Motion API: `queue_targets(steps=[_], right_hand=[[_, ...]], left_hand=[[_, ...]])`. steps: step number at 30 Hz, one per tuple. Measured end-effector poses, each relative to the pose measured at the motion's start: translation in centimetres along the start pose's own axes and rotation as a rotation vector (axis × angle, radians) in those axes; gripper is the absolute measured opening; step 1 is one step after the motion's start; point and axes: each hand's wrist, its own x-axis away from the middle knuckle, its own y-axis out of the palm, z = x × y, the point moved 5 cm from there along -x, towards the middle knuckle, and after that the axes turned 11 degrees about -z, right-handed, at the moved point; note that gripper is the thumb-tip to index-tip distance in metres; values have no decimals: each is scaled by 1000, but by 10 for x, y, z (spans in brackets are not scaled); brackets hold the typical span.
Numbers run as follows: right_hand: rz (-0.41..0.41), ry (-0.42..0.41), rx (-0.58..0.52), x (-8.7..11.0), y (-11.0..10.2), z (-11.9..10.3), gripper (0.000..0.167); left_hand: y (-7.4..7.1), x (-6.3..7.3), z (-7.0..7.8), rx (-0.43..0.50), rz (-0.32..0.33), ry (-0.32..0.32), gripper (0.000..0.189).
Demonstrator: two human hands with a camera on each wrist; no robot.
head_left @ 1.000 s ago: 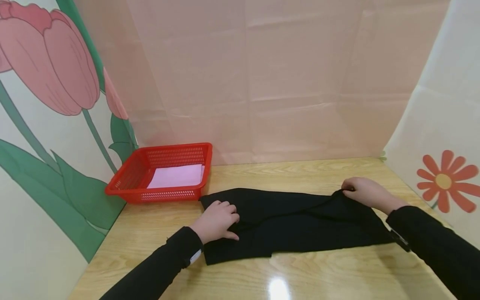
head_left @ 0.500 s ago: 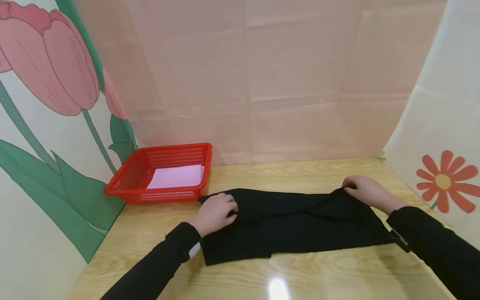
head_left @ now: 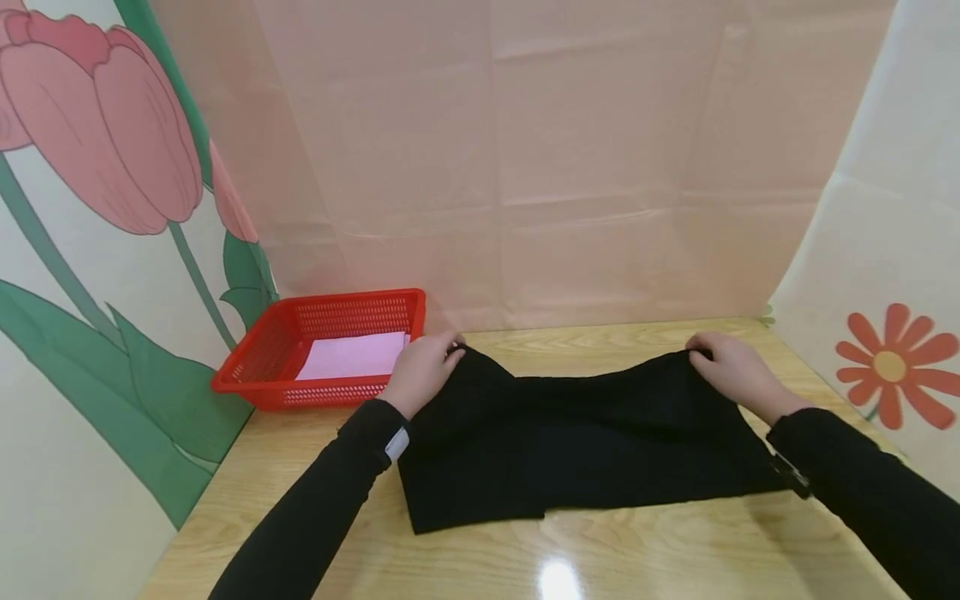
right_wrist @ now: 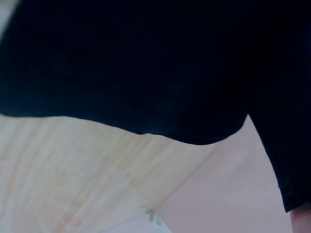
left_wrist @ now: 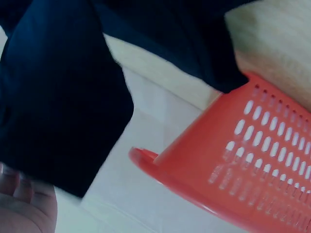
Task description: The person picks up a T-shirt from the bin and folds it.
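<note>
1. Head view: The black cloth (head_left: pixel 577 454) is spread across the bench (head_left: pixel 465 571), in front of and to the right of the red basket (head_left: pixel 322 392). Its far left corner is pinched by the left hand (head_left: pixel 422 372) and its far right corner by the right hand (head_left: pixel 737 377). The far edge sags between the two grips; the near edge lies on the bench. The step in hand is judged to be the raising of the far edge. For good results, both corners should be moved at equal height and pace, and light outward tension should be applied to take out the sag.

2. Left wrist view: The cloth edge is seen at the left fingertips. Another part of the cloth overlaps the basket's corner in this view; whether contact is made cannot be told. Clearance should be allowed there to avoid snagging.

3. Right wrist view: Most of the frame is filled by the cloth. Only a sliver of the right hand is shown, at the hanging corner; its grip cannot be judged from here.
</note>
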Motion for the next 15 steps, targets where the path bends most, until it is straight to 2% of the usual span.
queue_targets(steps=[3, 6, 11, 15], right_hand=[[10, 29, -5, -5, -3, -2, 20], [21, 46, 0, -10, -6, -2, 21], [62, 17, 22, -19, -10, -3, 18], [75, 11, 24, -28, -12, -4, 15]], left_hand=[[-5, -13, -6, -8, 47, -22, 16], [-10, -25, -12, -38, 64, -51, 15], [-18, -44, -19, -91, 57, -123, 15], [-22, -55, -25, -145, 36, -151, 15]])
